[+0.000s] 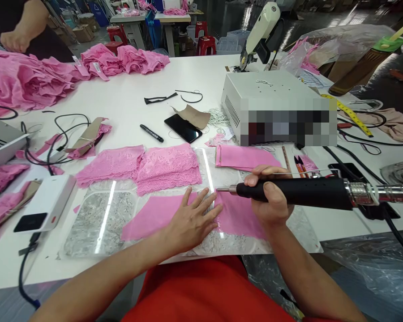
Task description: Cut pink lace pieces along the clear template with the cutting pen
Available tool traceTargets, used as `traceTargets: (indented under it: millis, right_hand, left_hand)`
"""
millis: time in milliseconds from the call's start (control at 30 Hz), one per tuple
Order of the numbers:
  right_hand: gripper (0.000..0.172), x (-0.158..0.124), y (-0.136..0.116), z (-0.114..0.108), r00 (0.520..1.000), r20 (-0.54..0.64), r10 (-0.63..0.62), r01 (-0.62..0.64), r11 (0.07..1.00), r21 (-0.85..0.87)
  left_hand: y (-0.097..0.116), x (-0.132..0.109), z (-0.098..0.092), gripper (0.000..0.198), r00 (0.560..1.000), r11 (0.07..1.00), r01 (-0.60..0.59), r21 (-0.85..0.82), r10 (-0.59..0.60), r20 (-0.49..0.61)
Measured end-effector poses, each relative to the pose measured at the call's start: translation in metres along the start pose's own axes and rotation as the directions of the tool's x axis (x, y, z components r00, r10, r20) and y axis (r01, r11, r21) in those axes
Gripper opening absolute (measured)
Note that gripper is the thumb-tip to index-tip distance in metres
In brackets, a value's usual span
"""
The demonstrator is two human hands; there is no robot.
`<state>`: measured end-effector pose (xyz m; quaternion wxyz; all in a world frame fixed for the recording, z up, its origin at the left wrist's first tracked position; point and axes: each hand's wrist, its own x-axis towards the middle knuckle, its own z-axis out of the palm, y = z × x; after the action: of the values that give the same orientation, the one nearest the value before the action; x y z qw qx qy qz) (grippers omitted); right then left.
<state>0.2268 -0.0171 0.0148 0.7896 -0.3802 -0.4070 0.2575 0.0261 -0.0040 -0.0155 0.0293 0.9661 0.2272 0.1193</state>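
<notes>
As the left hand (192, 222) splays, the right (274, 201) grips a tool (309, 193) crosswise, tip (229, 190) leftward.

No legible text, garment tags (97, 67) unreadable

The white table (124, 100) is brightly and evenly lit, apparently from overhead. Straight bars of glare (thin and nearly pure white) are thrown across the shiny board (79, 223) at eight o'clock and at the centre. The dim floor (307, 22) is streaked with reflections toward one o'clock. Near two o'clock, the grey box (272, 91) is partly masked by coarse pixels.
</notes>
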Motion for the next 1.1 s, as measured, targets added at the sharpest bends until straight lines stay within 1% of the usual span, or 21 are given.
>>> traceTargets:
  millis: [167, 300, 367, 433, 533, 600, 700, 800, 867, 933, 1033, 1100]
  right_hand:
    - [0.011, -0.001, -0.001, 0.0, 0.999, 0.038, -0.024, 0.025, 0.999, -0.024]
    - [0.009, 0.0, -0.002, 0.001, 0.997, 0.059, -0.041, 0.044, 0.998, -0.05]
    - [0.01, 0.001, -0.003, 0.001, 0.999, 0.042, -0.028, 0.029, 0.999, -0.03]
    - [0.012, 0.002, -0.005, 0.0, 1.0, 0.001, -0.021, 0.021, 1.0, 0.013]
    - [0.014, 0.001, -0.01, -0.002, 0.998, -0.058, -0.017, 0.021, 0.998, 0.065]
    - [0.014, -0.001, -0.013, -0.002, 0.998, -0.063, 0.009, -0.005, 0.998, 0.066]
    - [0.013, -0.002, -0.017, -0.002, 0.998, -0.049, 0.047, -0.045, 0.998, 0.05]
    - [0.013, 0.003, -0.021, -0.005, 0.995, -0.095, -0.004, 0.008, 0.999, 0.036]
    - [0.012, 0.009, -0.024, -0.013, 0.985, -0.156, -0.074, 0.076, 0.997, 0.005]
    - [0.012, 0.015, -0.03, -0.025, 0.966, -0.222, -0.131, 0.126, 0.991, -0.035]
    - [0.012, 0.019, -0.039, -0.05, 0.931, -0.324, -0.17, 0.15, 0.985, -0.086]
    - [0.013, 0.018, -0.044, -0.066, 0.912, -0.369, -0.179, 0.147, 0.982, -0.115]
  left_hand:
    - [0.0, 0.0, 0.0, 0.04, 1.0, 1.0, 0.005, -0.011, -0.005, 0.001]
    - [-0.001, 0.001, -0.001, 0.041, 1.0, 1.0, -0.004, 0.005, 0.004, 0.026]
    - [0.001, 0.0, -0.005, 0.042, 0.999, 1.0, -0.008, 0.001, 0.008, 0.042]
    - [0.004, -0.003, -0.011, 0.044, 0.998, 1.0, -0.02, -0.012, 0.021, 0.064]
    - [0.011, -0.013, -0.02, 0.046, 0.993, 0.996, -0.066, -0.058, 0.071, 0.093]
    - [0.015, -0.021, -0.024, 0.046, 0.991, 0.992, -0.089, -0.088, 0.098, 0.097]
    - [0.019, -0.03, -0.025, 0.045, 0.989, 0.988, -0.107, -0.11, 0.118, 0.092]
    - [0.019, -0.029, -0.023, 0.043, 0.992, 0.988, -0.105, -0.112, 0.112, 0.06]
    - [0.016, -0.023, -0.02, 0.041, 0.995, 0.991, -0.089, -0.097, 0.092, 0.029]
    - [0.013, -0.016, -0.016, 0.041, 0.997, 0.994, -0.073, -0.079, 0.073, 0.002]
    - [0.006, -0.006, -0.009, 0.041, 0.998, 0.996, -0.059, -0.061, 0.058, -0.025]
    - [0.003, -0.001, -0.007, 0.041, 0.998, 0.997, -0.061, -0.057, 0.059, -0.037]
